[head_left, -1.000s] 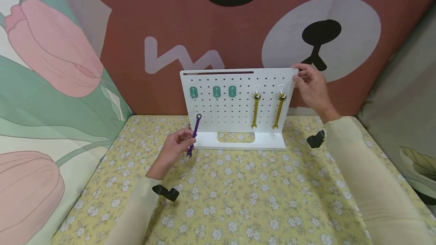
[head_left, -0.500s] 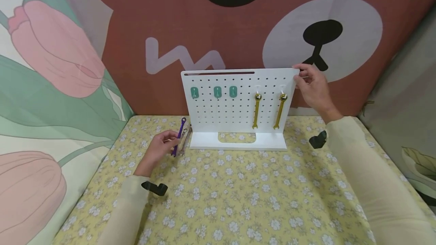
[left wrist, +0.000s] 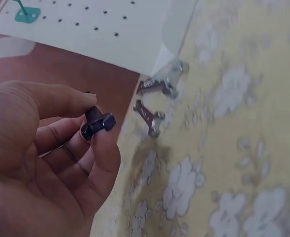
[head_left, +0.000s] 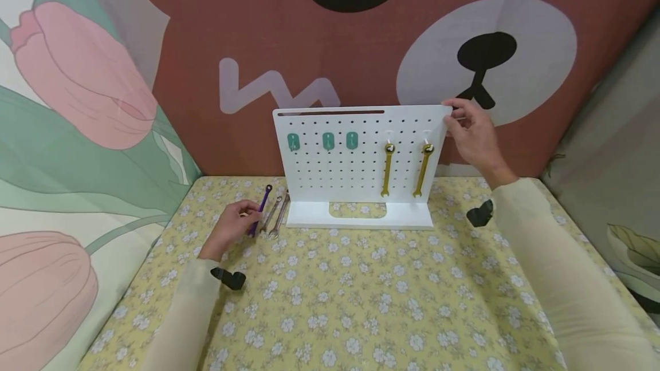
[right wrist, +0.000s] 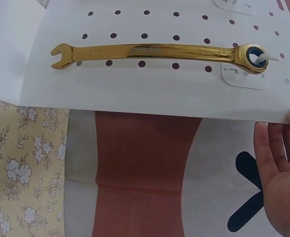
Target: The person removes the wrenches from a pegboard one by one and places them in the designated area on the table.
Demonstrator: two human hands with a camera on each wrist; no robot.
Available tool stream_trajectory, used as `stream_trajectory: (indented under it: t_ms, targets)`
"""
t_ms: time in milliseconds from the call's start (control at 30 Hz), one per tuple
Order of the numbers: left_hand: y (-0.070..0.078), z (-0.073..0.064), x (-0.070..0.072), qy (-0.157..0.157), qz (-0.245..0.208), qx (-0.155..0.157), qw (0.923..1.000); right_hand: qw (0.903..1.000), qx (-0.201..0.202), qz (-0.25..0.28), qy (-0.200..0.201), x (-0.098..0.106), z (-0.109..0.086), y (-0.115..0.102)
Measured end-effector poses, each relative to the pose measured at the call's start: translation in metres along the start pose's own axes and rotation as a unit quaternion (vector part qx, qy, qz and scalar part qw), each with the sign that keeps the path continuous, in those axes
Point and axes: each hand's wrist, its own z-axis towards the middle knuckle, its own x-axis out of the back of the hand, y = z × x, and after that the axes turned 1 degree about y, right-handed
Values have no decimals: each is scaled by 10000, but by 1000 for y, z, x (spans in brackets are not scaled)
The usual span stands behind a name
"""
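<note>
My left hand [head_left: 233, 228] pinches a purple combination wrench [head_left: 264, 200] between thumb and fingers, left of the white pegboard [head_left: 335, 173]. In the left wrist view the open end of the purple wrench [left wrist: 98, 126] points toward the camera. Two silver wrenches [head_left: 279, 217] lie side by side on the cloth between that hand and the board's base. At the board's upper right corner my right hand [head_left: 473, 133] grips the edge between thumb and fingers. Two gold wrenches hang from white hooks, the outer gold wrench [right wrist: 154, 52] close to the right hand.
Three green hooks [head_left: 328, 141] on the board's left half carry nothing. A yellow floral tablecloth [head_left: 350, 296] covers the table. Behind the board hangs a brown fabric backdrop [head_left: 361, 56] with a bear print.
My left hand has moved left with the purple wrench, away from the board's left edge, and slightly down, bringing the silver wrenches into view. The right hand stays at the corner.
</note>
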Motion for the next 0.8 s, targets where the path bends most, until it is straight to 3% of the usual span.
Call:
stream_trajectory:
  t_ms: [167, 500, 800]
  targets:
    - [-8, 7, 2, -44, 545, -18, 9985, 9999, 139, 33, 54, -1, 0, -1]
    - [-17, 17, -2, -110, 1094, 303, 9935, 9999, 140, -33, -29, -1, -2, -3]
    - [-18, 22, -5, -99, 1657, 191, 9859, 9998, 200, -3, -20, 0, -2, -1]
